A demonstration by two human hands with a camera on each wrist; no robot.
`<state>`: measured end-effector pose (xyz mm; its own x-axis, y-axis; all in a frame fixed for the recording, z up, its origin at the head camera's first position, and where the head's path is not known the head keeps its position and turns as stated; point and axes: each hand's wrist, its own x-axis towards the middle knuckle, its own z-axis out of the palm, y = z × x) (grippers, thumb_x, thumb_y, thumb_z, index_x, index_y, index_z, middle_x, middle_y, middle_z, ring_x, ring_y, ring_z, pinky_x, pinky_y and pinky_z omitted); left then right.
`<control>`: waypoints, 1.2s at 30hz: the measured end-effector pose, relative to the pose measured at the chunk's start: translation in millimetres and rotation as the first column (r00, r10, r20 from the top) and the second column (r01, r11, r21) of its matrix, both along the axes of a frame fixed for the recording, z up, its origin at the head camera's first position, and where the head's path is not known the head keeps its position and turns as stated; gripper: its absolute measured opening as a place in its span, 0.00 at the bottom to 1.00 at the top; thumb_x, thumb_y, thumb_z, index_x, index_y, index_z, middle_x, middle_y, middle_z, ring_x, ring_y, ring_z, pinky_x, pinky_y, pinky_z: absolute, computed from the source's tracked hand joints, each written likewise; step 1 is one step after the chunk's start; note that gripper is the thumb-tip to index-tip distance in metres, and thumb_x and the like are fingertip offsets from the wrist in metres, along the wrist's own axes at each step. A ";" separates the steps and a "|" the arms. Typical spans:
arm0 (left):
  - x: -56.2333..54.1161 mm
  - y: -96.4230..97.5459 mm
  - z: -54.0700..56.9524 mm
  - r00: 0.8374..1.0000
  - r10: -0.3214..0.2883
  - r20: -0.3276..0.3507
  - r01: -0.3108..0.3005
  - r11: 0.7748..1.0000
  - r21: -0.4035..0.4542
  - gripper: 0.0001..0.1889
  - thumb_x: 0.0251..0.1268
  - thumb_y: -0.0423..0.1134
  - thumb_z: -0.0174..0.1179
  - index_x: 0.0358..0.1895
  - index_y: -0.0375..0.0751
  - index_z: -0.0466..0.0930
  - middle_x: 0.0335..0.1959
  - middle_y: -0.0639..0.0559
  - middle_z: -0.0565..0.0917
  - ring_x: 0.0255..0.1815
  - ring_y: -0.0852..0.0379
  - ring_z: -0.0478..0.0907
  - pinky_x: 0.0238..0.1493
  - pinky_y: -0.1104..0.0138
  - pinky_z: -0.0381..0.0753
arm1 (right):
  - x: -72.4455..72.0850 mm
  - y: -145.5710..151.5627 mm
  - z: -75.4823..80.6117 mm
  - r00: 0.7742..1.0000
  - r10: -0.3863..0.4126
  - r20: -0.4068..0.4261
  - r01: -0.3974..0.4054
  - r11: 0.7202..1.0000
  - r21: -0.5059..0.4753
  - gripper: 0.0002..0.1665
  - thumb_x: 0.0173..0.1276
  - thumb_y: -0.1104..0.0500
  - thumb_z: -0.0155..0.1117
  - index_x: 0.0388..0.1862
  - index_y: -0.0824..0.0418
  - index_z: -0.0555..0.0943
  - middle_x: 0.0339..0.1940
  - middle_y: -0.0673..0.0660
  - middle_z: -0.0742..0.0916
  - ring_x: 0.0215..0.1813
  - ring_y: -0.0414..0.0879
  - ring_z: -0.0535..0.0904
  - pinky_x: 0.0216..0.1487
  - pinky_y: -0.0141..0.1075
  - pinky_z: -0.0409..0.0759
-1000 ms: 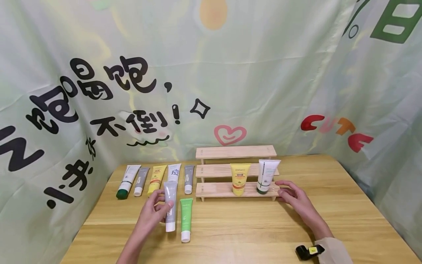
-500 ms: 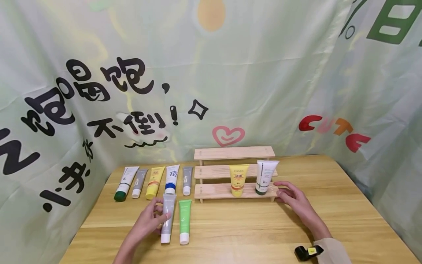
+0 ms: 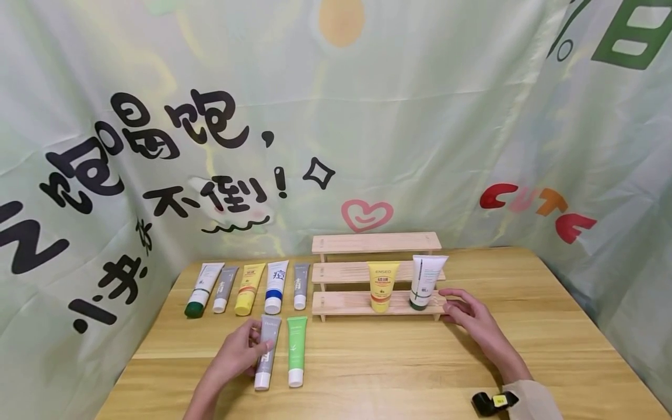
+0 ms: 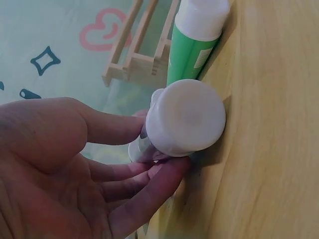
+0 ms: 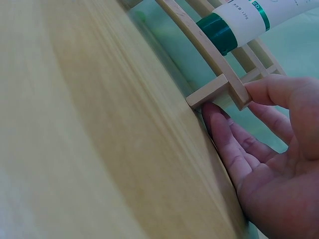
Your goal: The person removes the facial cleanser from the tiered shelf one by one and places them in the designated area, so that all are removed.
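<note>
My left hand pinches a grey tube with a white cap between thumb and fingers, low at the table's front. In the left wrist view its white cap faces the camera. A green tube lies just to its right, apart from it. My right hand grips the right end of the three-tier wooden rack; in the right wrist view the thumb is on the plank's end and the fingers are at the leg. On the rack's lowest tier stand a yellow tube and a white tube with a green cap.
Behind my left hand lies a row: a white tube, a grey tube, a yellow tube, a white-and-blue tube and a small grey tube. A printed curtain hangs behind the wooden table.
My left hand has lowered the grey tube toward the table's front, beside the green one, uncovering the white-and-blue tube behind. My right hand has stayed at the rack's end.
</note>
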<state>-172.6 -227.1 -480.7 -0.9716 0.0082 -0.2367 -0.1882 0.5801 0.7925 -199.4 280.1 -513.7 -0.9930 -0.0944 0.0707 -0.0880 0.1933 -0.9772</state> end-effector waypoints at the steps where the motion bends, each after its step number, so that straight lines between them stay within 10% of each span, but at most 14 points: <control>1: 0.1 0.2 -0.2 1.000 -0.004 0.001 0.004 1.000 -0.015 0.22 0.69 0.36 0.68 0.60 0.32 0.71 0.39 0.43 0.76 0.33 0.50 0.76 0.23 0.59 0.84 | 0.0 0.1 -0.3 1.000 0.001 0.001 -0.001 1.000 0.000 0.28 0.81 0.55 0.57 0.71 0.70 0.69 0.68 0.72 0.74 0.55 0.33 0.80 0.53 0.33 0.84; 27: -0.8 0.2 -4.4 0.999 -0.014 0.037 0.017 0.996 -0.093 0.34 0.75 0.42 0.62 0.75 0.26 0.61 0.36 0.45 0.76 0.29 0.53 0.77 0.24 0.61 0.84 | 0.1 0.6 -0.9 1.000 0.001 0.007 -0.001 1.000 -0.001 0.28 0.82 0.55 0.57 0.71 0.71 0.68 0.68 0.73 0.74 0.55 0.32 0.80 0.54 0.33 0.84; 36: -0.9 5.3 10.8 0.990 -0.010 -0.138 -0.034 0.949 -0.312 0.30 0.74 0.43 0.63 0.71 0.27 0.69 0.32 0.51 0.76 0.29 0.56 0.71 0.25 0.65 0.70 | -0.4 -0.2 -0.1 1.000 -0.002 0.000 0.002 1.000 0.001 0.28 0.82 0.55 0.56 0.71 0.71 0.68 0.68 0.72 0.73 0.55 0.32 0.80 0.54 0.33 0.84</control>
<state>-173.5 -221.8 -469.9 -0.9943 -0.0567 -0.0906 -0.0995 0.8015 0.5897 -199.8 279.9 -513.8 -0.9933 -0.0923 0.0702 -0.0872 0.1948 -0.9770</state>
